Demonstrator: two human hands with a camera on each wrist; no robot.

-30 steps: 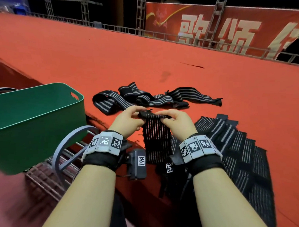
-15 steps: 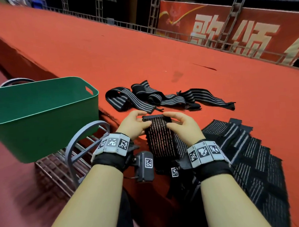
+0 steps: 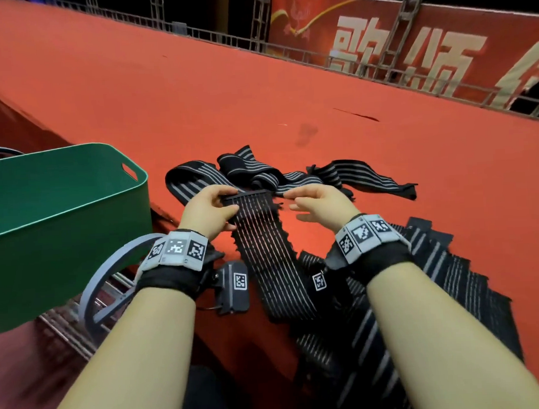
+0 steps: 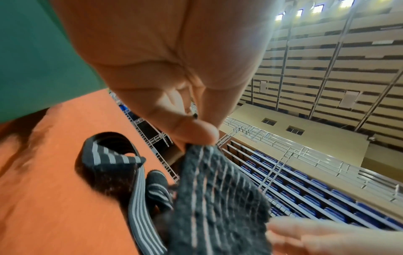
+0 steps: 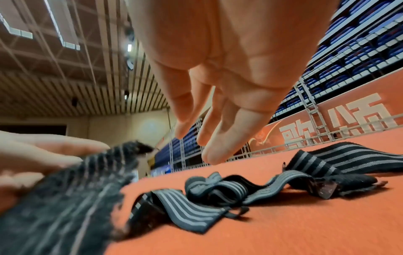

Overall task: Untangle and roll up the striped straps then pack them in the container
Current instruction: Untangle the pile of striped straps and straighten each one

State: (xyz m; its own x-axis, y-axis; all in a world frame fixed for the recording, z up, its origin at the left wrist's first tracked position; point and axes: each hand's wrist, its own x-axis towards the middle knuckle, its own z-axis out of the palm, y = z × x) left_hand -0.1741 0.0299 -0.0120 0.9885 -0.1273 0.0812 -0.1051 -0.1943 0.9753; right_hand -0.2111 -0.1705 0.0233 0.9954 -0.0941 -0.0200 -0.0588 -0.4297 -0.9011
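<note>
A black strap with thin pale stripes (image 3: 264,244) runs from the orange stage edge up to my hands. My left hand (image 3: 211,208) pinches its top end between thumb and fingers (image 4: 191,131); the strap (image 4: 218,198) hangs below them. My right hand (image 3: 316,202) hovers at the strap's right corner with fingers (image 5: 216,138) straight and spread, holding nothing. The strap (image 5: 65,198) is blurred at lower left there. Beyond my hands a tangled striped strap (image 3: 279,176) lies on the stage (image 5: 218,193). The green container (image 3: 62,225) stands to the left.
More striped straps (image 3: 435,289) lie spread over the stage edge at lower right. A grey ring on a wire rack (image 3: 111,279) sits below the container. The orange stage (image 3: 195,93) stretches far ahead to a metal railing (image 3: 301,53) and a red banner (image 3: 409,40).
The rolled-up end has come undone and the strap's top now lies flat. My right hand has let go of it and opened; my left still pinches it.
</note>
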